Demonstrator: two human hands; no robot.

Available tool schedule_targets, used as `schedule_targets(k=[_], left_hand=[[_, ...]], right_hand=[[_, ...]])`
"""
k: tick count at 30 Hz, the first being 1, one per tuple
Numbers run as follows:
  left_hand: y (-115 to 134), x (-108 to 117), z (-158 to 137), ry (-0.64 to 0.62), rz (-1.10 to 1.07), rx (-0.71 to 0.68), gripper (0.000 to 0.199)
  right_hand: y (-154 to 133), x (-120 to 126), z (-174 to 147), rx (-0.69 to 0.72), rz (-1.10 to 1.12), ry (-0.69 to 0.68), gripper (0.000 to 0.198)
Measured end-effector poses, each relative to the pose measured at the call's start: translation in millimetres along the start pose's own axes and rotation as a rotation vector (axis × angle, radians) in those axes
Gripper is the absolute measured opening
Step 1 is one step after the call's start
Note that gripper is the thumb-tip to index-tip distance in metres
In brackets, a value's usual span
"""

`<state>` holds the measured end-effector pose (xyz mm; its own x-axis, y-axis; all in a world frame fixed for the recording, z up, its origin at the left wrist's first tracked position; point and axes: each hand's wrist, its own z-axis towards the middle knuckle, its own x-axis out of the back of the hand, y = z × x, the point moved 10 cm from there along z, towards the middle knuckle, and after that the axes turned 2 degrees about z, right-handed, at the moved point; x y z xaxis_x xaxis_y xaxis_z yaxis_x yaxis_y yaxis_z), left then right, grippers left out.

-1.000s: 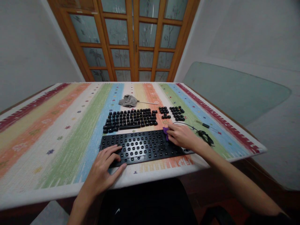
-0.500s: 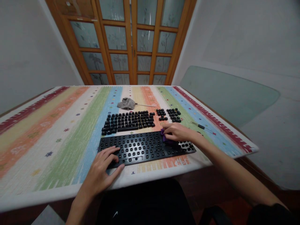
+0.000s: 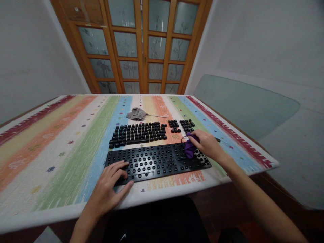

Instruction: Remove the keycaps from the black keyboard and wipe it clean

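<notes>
A black keyboard (image 3: 149,163) with its keycaps off lies near the table's front edge, showing rows of bare key holes. Over its left end rests my left hand (image 3: 111,184), fingers bent on top and thumb along the front edge, gripping it. My right hand (image 3: 206,143) is closed on a purple cloth (image 3: 189,147), which hangs down over the right part of the keyboard. A thin dark loop shows beside the cloth. Behind the keyboard, removed black keycaps (image 3: 139,132) stand in rows, with smaller groups of keycaps (image 3: 186,125) at their right.
A crumpled grey cloth (image 3: 136,114) lies behind the keycaps, a thin metal rod (image 3: 157,116) beside it. To the right of my right hand is a dark-handled tool (image 3: 217,139), partly hidden. A striped tablecloth (image 3: 68,162) covers the table; wooden glazed doors (image 3: 141,47) stand behind.
My right hand has moved right and slightly up with the purple cloth, and more of the cloth shows. My left hand stays on the keyboard's left end.
</notes>
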<state>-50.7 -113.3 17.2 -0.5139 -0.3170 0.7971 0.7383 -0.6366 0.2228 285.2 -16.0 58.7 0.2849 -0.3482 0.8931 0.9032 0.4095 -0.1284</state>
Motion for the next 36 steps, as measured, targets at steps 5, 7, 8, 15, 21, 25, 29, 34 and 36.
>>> schedule_targets(k=[5,7,8,15,21,25,29,34,36], left_hand=[[0,0,0,-0.002,0.008,0.007,0.014],[-1,-1,0,-0.005,0.010,0.008,0.014],[-1,-1,1,-0.004,0.011,0.009,0.014],[0,1,2,0.007,-0.001,0.016,0.014],[-2,0,1,0.001,-0.011,0.031,0.013],[-2,0,2,0.002,-0.017,0.027,0.015],[-1,0,1,0.003,-0.013,0.015,0.014],[-2,0,0,0.005,-0.014,0.014,0.013],[-2,0,0,0.004,-0.018,0.013,0.013]], right_hand=[[-35,-32,-12,0.204,-0.070,-0.171,0.023],[-39,-36,-14,0.240,-0.072,-0.196,0.025],[-40,-36,-15,0.247,-0.075,-0.200,0.026],[-39,-39,-14,0.150,-0.104,-0.244,0.022],[-34,-43,-11,-0.030,-0.211,-0.272,0.021],[-25,-48,-6,-0.094,-0.028,-0.342,0.020],[-11,-50,6,-0.131,0.089,-0.361,0.020],[2,-37,13,-0.178,0.124,-0.315,0.028],[1,-25,7,-0.203,0.111,-0.226,0.027]])
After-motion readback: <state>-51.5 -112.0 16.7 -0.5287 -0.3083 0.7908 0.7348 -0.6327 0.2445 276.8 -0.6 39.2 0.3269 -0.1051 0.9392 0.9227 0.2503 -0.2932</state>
